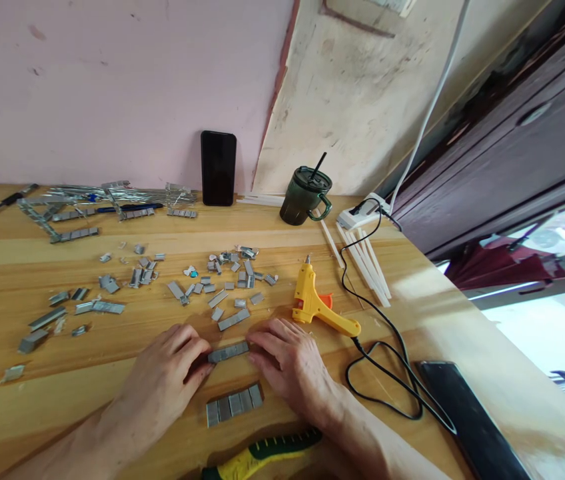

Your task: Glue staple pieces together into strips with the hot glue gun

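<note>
A narrow grey metallic strip of joined staple blocks (229,352) lies across the space between my hands. My left hand (165,373) pinches its left end with thumb and fingers. At the other end, the curled fingers of my right hand (290,363) close on the strip. Just below it on the table rests a wider row of joined staple blocks (234,405), touched by neither hand. Beyond my fingers lie scattered loose staple pieces (242,273). To the right of my right hand is a yellow hot glue gun (312,300), lying on its side.
A yellow-green handle (267,453) lies at the near edge. White glue sticks (365,263), a power strip (362,212) and a green mug (305,195) stand back right. A phone (218,168) leans on the wall. Assembled staple frames (77,233) lie back left; a black cable (387,347) loops rightward.
</note>
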`<state>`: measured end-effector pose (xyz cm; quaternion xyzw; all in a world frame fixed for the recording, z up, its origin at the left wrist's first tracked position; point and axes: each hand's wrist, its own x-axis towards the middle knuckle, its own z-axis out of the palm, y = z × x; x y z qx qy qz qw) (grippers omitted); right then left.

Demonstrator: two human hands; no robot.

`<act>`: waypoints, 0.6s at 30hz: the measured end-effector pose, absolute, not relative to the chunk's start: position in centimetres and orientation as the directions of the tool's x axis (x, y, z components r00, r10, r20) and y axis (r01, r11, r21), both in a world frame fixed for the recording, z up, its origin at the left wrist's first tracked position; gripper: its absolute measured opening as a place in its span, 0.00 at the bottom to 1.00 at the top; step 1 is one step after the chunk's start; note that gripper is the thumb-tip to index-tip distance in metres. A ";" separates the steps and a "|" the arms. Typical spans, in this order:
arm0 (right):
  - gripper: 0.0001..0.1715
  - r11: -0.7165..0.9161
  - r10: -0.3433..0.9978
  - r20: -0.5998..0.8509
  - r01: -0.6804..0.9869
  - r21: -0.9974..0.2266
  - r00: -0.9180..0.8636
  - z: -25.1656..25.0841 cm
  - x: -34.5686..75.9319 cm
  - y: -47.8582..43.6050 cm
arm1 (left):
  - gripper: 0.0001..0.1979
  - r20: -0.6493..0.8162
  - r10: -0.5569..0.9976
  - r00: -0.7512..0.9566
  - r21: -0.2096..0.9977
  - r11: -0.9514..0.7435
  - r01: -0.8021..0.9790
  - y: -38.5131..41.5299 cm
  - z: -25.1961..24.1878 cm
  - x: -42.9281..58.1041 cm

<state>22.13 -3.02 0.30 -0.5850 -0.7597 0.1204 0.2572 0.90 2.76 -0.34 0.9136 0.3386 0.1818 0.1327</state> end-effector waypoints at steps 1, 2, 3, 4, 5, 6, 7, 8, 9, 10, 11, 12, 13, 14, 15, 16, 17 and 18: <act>0.09 0.301 0.944 0.269 0.826 -0.476 -0.190 0.3 22.1 -3.1 | 0.04 0.255 0.666 0.701 0.369 -0.737 0.566 2.7 -0.5 0.8; 0.09 0.321 0.936 0.291 0.826 -0.463 -0.201 0.3 22.0 -3.1 | 0.04 0.275 0.661 0.698 0.372 -0.743 0.557 2.6 -0.5 0.8; 0.08 0.342 0.926 0.310 0.828 -0.444 -0.216 0.3 22.0 -3.2 | 0.05 0.291 0.653 0.699 0.372 -0.750 0.546 2.5 -0.6 0.7; 0.07 0.363 0.916 0.326 0.831 -0.423 -0.234 0.4 22.0 -3.3 | 0.06 0.305 0.640 0.705 0.365 -0.763 0.534 2.3 -0.6 0.7; 0.07 0.380 0.908 0.335 0.834 -0.401 -0.252 0.4 21.9 -3.4 | 0.08 0.318 0.622 0.716 0.353 -0.779 0.519 2.2 -0.6 0.7; 0.08 0.392 0.902 0.338 0.837 -0.381 -0.268 0.5 21.9 -3.5 | 0.08 0.331 0.602 0.727 0.336 -0.795 0.505 2.1 -0.5 0.7; 0.08 0.400 0.899 0.337 0.841 -0.366 -0.281 0.6 21.9 -3.5 | 0.09 0.338 0.585 0.737 0.320 -0.808 0.495 2.0 -0.4 0.7; 0.09 0.404 0.897 0.333 0.844 -0.353 -0.290 0.7 21.9 -3.6 | 0.09 0.336 0.575 0.746 0.307 -0.816 0.490 1.9 -0.3 0.8; 0.10 0.404 0.897 0.331 0.849 -0.341 -0.294 0.8 21.9 -3.6 | 0.08 0.331 0.570 0.752 0.297 -0.820 0.490 1.9 -0.2 0.9; 0.10 0.402 0.897 0.328 0.854 -0.331 -0.296 0.8 21.9 -3.6 | 0.08 0.325 0.570 0.755 0.289 -0.820 0.494 1.9 -0.2 1.0; 0.10 0.399 0.899 0.323 0.859 -0.322 -0.297 0.8 21.9 -3.7 | 0.07 0.319 0.574 0.754 0.283 -0.817 0.502 2.0 -0.1 1.1; 0.09 0.395 0.901 0.317 0.863 -0.313 -0.297 0.9 21.9 -3.7 | 0.06 0.312 0.579 0.753 0.279 -0.813 0.510 2.0 -0.1 1.2; 0.09 0.393 0.902 0.311 0.867 -0.306 -0.299 0.9 21.9 -3.7 | 0.05 0.309 0.585 0.750 0.276 -0.809 0.518 2.1 -0.2 1.4; 0.09 0.391 0.903 0.306 0.870 -0.300 -0.301 0.9 21.9 -3.8 | 0.05 0.307 0.592 0.745 0.274 -0.805 0.526 2.1 -0.2 1.5; 0.08 0.392 0.903 0.302 0.871 -0.296 -0.304 0.9 21.9 -3.8 | 0.04 0.302 0.598 0.743 0.276 -0.800 0.532 2.2 -0.3 1.6; 0.08 0.394 0.903 0.301 0.871 -0.293 -0.307 0.9 21.9 -3.8 | 0.03 0.292 0.606 0.740 0.280 -0.794 0.539 2.2 -0.4 1.7; 0.08 0.396 0.902 0.302 0.871 -0.291 -0.309 0.9 22.0 -3.8 | 0.03 0.279 0.613 0.739 0.287 -0.788 0.545 2.2 -0.4 1.7; 0.08 0.397 0.901 0.305 0.872 -0.287 -0.310 0.9 22.0 -3.8 | 0.03 0.264 0.619 0.739 0.295 -0.782 0.549 2.2 -0.5 1.8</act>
